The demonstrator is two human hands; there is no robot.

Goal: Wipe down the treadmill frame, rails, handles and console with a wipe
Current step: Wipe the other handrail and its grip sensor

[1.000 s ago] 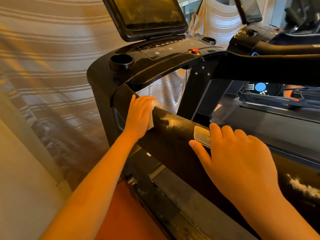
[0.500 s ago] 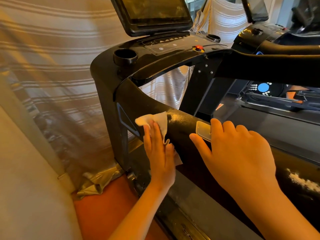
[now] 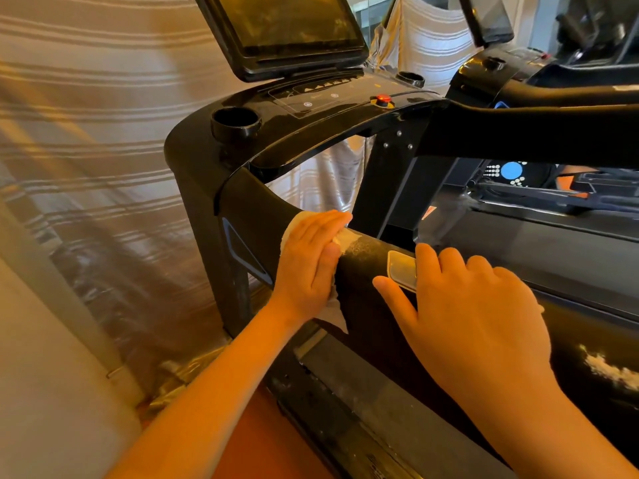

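Wipe (image 3: 341, 239) mostly hidden under left hand (image 3: 307, 264), fingers (image 3: 323, 223) straight on handrail (image 3: 363, 281), right hand (image 3: 477, 305) resting, fingers (image 3: 453, 264) relaxed.

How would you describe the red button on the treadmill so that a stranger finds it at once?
Find the big dark screen above the nearest treadmill. On the glossy black console below it, right of the flat touch panel, sits the button. It alone is raised and red, on a yellow collar.
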